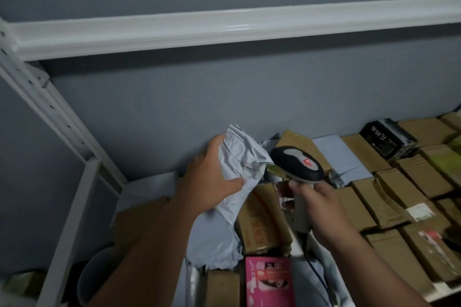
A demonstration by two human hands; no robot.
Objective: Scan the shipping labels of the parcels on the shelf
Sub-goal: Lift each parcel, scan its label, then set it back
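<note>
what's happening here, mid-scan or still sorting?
Mid-scan, by the look of it. The person's left hand grips a grey poly mailer, lifted above the parcels at the left end of the shelf. The right hand holds a handheld barcode scanner by its handle, its head right beside the mailer and aimed toward it. No label is visible on the mailer from this view. Brown cardboard boxes pack the shelf to the right, with a pink box in front.

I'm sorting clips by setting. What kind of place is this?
Probably a parcel storeroom or courier pickup point: a white metal shelf packed with brown cardboard parcels, a grey mailer bag held in the left hand, and a handheld barcode scanner in the right hand.
</note>
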